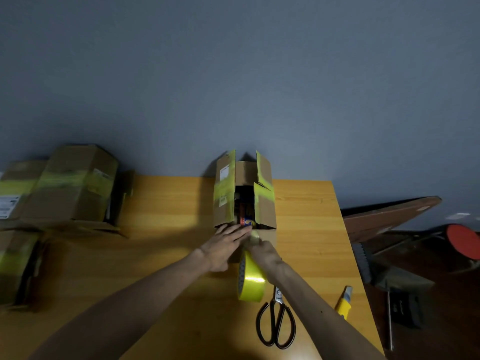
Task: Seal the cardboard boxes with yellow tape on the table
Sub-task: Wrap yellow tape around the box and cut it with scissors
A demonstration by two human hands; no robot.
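Left hand (pixel 223 245) lies flat, fingers straight, pressing the near face of the open cardboard box (pixel 266 211) at the far edge of the smooth wooden table (pixel 161 203); right hand (pixel 263 253) pinches the glossy yellow tape (pixel 252 279) against that face, its round roll just below the wrist, near black-looped scissors (pixel 276 323)

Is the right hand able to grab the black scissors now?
Probably yes, once it lets go: the right hand pinches the end of the yellow tape roll, but the black-handled scissors lie uncovered beside that forearm.
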